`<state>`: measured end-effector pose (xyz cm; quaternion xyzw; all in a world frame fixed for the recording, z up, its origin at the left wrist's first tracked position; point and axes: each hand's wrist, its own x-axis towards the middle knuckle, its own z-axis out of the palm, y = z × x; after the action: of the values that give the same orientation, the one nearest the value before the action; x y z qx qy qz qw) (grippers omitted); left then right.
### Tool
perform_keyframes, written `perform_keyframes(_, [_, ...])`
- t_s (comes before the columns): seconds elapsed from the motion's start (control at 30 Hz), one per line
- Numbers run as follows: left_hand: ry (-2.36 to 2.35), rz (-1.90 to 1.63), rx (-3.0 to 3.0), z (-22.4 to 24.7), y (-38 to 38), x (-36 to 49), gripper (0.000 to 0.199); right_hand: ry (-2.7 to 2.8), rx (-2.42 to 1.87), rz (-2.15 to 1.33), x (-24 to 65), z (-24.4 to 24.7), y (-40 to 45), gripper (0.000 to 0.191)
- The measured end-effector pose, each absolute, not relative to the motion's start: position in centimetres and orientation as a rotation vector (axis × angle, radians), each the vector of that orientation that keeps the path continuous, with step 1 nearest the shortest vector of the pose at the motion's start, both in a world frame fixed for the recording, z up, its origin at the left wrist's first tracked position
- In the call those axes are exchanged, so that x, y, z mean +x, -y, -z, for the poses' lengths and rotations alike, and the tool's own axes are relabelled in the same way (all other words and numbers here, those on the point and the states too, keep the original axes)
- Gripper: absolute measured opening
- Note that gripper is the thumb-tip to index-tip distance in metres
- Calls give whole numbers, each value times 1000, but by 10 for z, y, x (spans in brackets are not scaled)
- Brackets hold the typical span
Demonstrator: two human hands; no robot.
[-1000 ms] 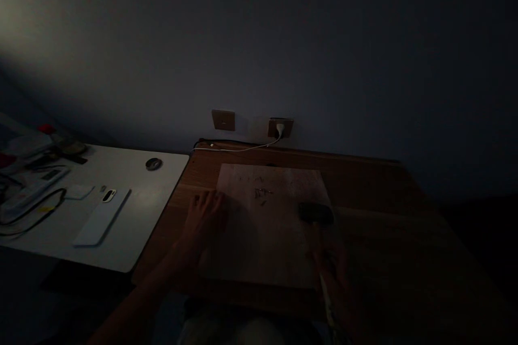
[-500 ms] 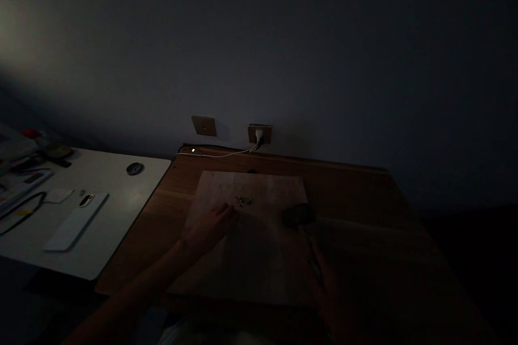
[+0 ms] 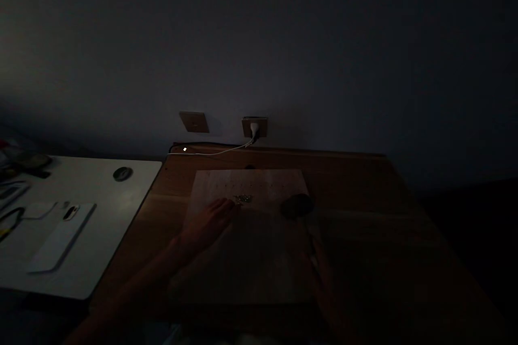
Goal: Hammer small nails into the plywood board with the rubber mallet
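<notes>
A pale wooden board [image 3: 259,259] lies on the brown table, with a small heap of shiny metal pieces [image 3: 243,199], like nails or screws, on its far half. My left hand [image 3: 212,218] rests over the board's left side. Its fingers are bent and pressed together at the heap's left edge; what they pinch, if anything, is hidden. On the right, my right hand [image 3: 321,272] is closed round the handle of a mallet [image 3: 297,206]. The mallet's dark, thick head is over the board's right edge. A row of tiny marks runs along the board's far side.
The brown wooden table [image 3: 364,188] meets a wall with a plugged-in socket [image 3: 254,127] and a white cable [image 3: 214,153]. At left a white table [image 3: 101,226] bears a phone [image 3: 60,240], a round dark object [image 3: 123,174] and other items. Light is very dim.
The view has shifted slightly, so the white table sits farther left. My left fingers have come closer to the metal pieces. My right hand keeps hold of the mallet in nearly the same place.
</notes>
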<state>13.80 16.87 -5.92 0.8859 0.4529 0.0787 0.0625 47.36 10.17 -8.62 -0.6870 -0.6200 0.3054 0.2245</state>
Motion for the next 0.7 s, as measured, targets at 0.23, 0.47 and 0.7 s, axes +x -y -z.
perform_keyframes(0.23, [-1145,-528,2449,56,-238,165,23,1620,-2096,-664,448,93,-118,73])
perform_keyframes(0.47, [-968,-427,2453,64,-326,218,20,1514,-2004,-860,440,80,-121,67])
perform_keyframes(0.7, [-957,-215,2623,68,-329,241,23,1349,-1921,-887,436,73,-122,63])
